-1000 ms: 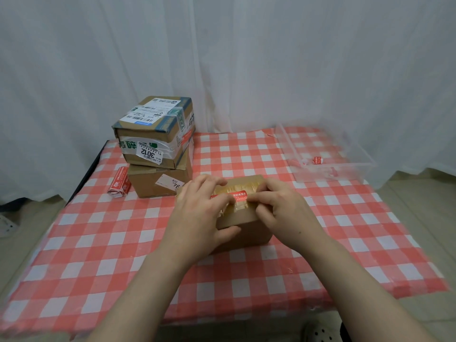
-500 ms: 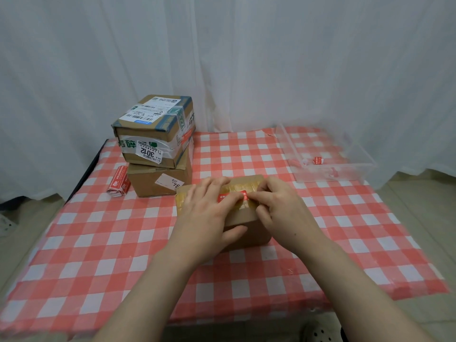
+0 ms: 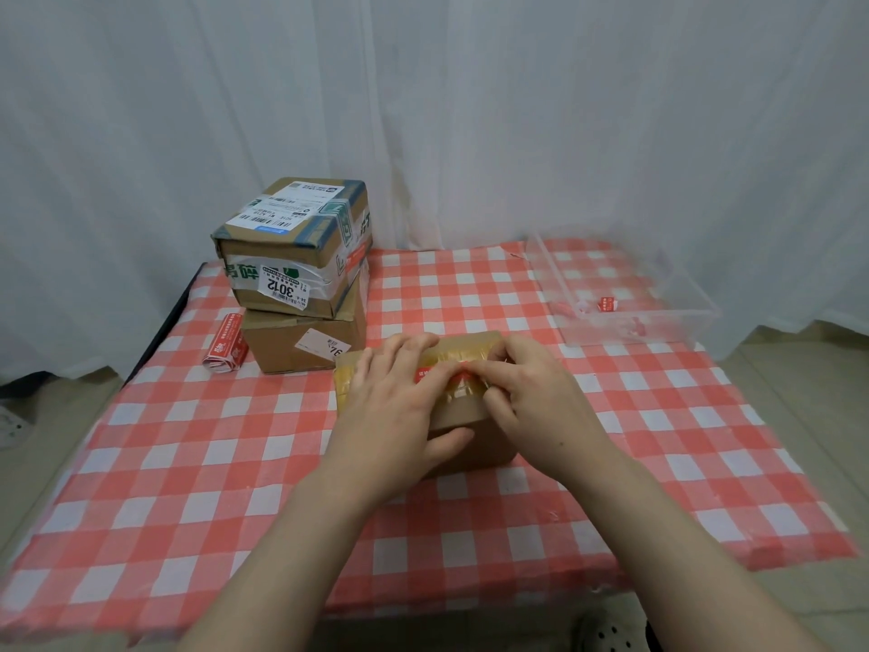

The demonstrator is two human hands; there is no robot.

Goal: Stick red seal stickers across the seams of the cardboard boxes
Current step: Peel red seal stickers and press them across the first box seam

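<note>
**Sticker going down across the box seam**

At the far left of the counter, a roll of red stickers is lying just beside a stack of two taped boxes, both untouched for now.

In the middle, the left hand is lying flat over the small box, thumb hooking the near side and fingers spreading across the taped top; it is pressing rather than gripping, pinning the box and the left part of the sticker. Over the last second this hand has been sliding rightward along the sticker, so less red is showing than before: only a short strip is peeking out between the two hands.

The right hand is curling over the right end of the top, fingertips pushing the sticker's other end down onto the yellowish tape. It has barely shifted. Neither hand is holding anything free.

Judging from this, the sticker is already sitting on the seam and is being smoothed down, so this box is nearly done, and the stacked boxes may be waiting their turn.

At the far right, a clear tray is holding a few loose red stickers.
</note>
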